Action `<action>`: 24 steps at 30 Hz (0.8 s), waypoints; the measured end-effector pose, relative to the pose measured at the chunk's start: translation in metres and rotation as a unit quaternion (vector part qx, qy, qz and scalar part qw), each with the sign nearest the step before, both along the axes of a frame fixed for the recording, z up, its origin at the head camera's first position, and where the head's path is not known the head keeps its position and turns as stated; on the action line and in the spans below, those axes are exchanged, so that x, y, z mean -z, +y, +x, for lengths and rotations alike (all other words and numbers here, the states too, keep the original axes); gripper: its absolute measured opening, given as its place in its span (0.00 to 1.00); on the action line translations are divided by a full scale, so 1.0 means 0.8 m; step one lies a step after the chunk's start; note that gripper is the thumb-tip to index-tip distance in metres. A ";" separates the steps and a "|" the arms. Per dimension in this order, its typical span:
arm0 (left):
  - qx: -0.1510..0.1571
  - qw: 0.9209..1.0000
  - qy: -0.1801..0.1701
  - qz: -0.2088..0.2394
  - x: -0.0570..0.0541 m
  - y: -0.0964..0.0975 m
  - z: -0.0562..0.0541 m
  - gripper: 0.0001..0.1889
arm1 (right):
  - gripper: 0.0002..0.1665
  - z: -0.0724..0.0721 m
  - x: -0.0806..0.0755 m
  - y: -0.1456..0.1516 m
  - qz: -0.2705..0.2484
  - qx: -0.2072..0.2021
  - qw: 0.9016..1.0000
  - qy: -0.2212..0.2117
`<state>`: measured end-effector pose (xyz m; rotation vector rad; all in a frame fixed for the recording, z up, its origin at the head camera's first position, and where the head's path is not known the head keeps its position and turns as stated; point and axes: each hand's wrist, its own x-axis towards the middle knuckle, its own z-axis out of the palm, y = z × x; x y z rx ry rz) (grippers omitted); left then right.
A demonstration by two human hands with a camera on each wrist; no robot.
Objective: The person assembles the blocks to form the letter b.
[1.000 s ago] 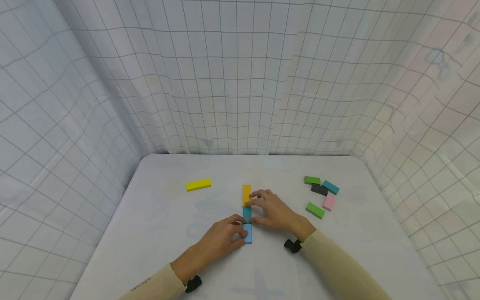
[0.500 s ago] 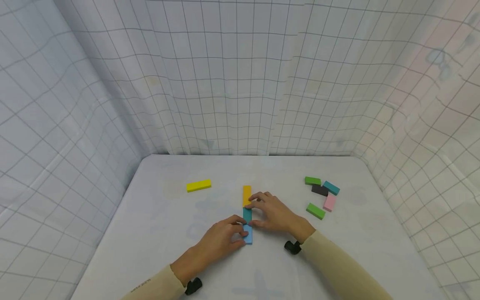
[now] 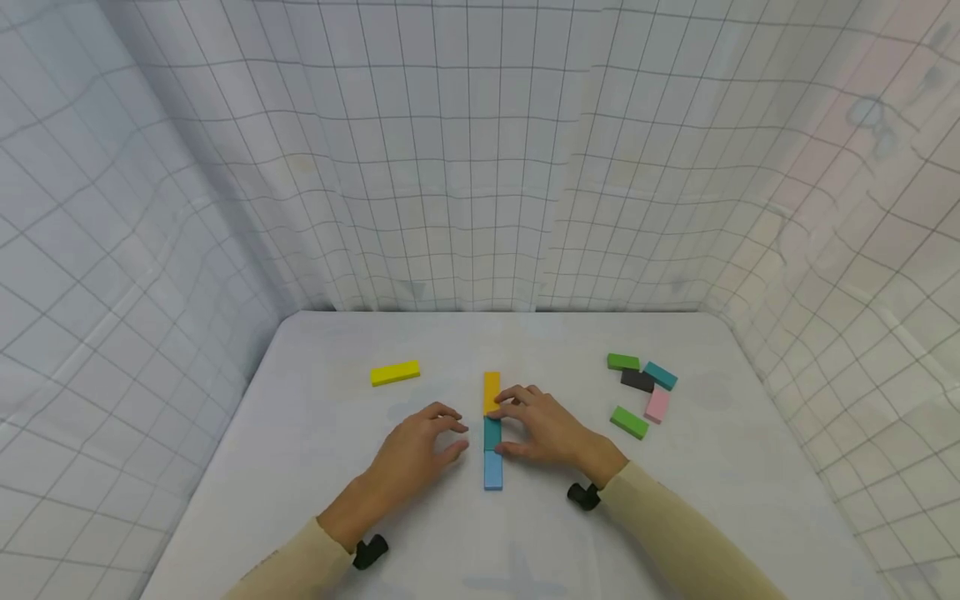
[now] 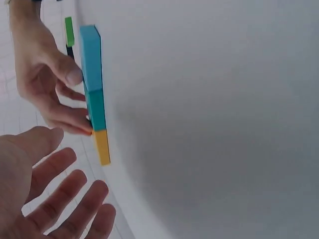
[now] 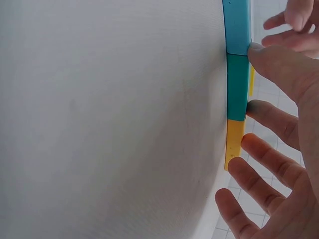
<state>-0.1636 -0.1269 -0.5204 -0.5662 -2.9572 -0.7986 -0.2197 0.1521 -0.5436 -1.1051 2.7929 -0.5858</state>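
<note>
Three rectangular blocks lie end to end in a row in the middle of the table: a light blue block [image 3: 492, 473] nearest me, a teal block [image 3: 492, 432], then an orange block [image 3: 491, 388]. My right hand [image 3: 553, 432] rests at the row's right side. In the right wrist view its thumb touches near the light blue and teal joint, and its index fingertip touches the teal block's far end; the other fingers spread loosely by the orange block. My left hand [image 3: 408, 457] is left of the row, apart from it, fingers spread and holding nothing.
A yellow block [image 3: 395, 373] lies at the back left. On the right are a green block [image 3: 623, 362], a black block [image 3: 637, 381], a blue block [image 3: 660, 375], a pink block [image 3: 657, 406] and another green block [image 3: 629, 422]. Gridded white curtains [image 3: 450, 167] surround the white table [image 3: 315, 358].
My left hand has let go of the light blue block and moved away to the left. The right hand stays at the teal block, and the row has kept its place.
</note>
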 end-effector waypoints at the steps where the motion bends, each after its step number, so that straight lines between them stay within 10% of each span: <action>1: -0.023 1.000 0.009 -0.001 0.000 -0.004 -0.004 0.13 | 0.33 0.000 0.001 0.000 0.001 0.001 1.000 -0.001; 11: -0.174 0.982 0.067 -0.022 0.008 -0.058 -0.060 0.24 | 0.33 0.000 0.000 0.001 0.009 -0.002 1.000 -0.006; 24: -0.179 0.983 -0.021 -0.028 0.008 -0.078 -0.103 0.25 | 0.33 0.002 -0.005 -0.003 0.022 0.006 1.000 -0.017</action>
